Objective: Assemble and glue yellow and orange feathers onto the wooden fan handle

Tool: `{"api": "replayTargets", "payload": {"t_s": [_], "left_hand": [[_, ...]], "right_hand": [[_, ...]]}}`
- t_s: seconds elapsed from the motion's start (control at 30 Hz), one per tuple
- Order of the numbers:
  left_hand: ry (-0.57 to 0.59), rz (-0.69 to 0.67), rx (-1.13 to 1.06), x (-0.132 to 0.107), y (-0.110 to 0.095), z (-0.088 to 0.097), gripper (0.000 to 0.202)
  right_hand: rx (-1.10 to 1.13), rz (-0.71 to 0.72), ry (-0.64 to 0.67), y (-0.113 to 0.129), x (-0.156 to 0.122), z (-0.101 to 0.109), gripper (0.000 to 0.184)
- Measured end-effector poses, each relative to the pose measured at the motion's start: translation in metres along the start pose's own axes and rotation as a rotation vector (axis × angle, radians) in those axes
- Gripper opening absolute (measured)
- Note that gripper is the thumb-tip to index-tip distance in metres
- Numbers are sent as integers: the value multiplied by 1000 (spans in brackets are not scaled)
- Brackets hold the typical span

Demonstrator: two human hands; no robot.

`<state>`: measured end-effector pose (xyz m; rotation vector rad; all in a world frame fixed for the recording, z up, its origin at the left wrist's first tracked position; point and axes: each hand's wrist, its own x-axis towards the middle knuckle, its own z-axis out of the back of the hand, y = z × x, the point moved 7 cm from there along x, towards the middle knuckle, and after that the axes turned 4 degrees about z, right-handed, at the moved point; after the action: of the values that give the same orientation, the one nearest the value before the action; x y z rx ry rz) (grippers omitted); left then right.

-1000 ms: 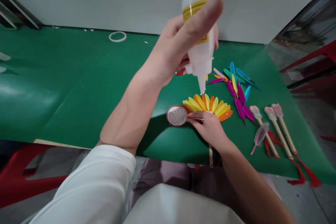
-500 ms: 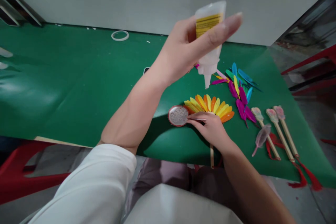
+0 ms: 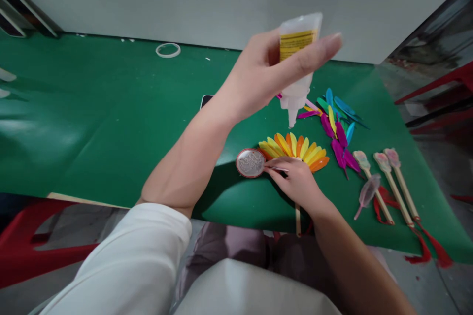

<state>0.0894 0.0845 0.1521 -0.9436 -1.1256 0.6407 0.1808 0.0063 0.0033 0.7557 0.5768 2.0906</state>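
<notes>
My left hand (image 3: pixel 266 71) is closed around a clear squeeze bottle (image 3: pixel 298 89) with a yellow label. The bottle is upside down, its nozzle above the table and the feather fan. My right hand (image 3: pixel 295 177) pinches a thin pale stick (image 3: pixel 279 169), whose exact kind I cannot make out. Its fingertips are at the rim of a small round dish (image 3: pixel 251 149) with a red edge, which holds clear, grainy-looking bits. Under and behind the right hand lies a fan of yellow and orange feathers (image 3: pixel 293 143), its wooden handle (image 3: pixel 297 220) pointing towards me.
Loose coloured feathers (image 3: pixel 340 133) lie on the green table (image 3: pixel 111 123) to the right. Beyond them are several wooden handles with red tassels (image 3: pixel 402 184) and a pale feather (image 3: pixel 368 196). A white ring (image 3: pixel 168 50) lies near the wall; a phone-like object (image 3: pixel 206 101) is partly hidden by my left arm.
My left hand and the bottle have come down slightly, with the nozzle a little lower. My right hand has stayed almost still beside the dish.
</notes>
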Motion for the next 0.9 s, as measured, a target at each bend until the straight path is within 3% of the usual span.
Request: {"api": "replayTargets", "payload": {"t_s": [0.9], "left_hand": [[35, 3, 6, -1, -1, -5, 29]], "right_hand": [[74, -68, -32, -8, 0, -2, 13]]}}
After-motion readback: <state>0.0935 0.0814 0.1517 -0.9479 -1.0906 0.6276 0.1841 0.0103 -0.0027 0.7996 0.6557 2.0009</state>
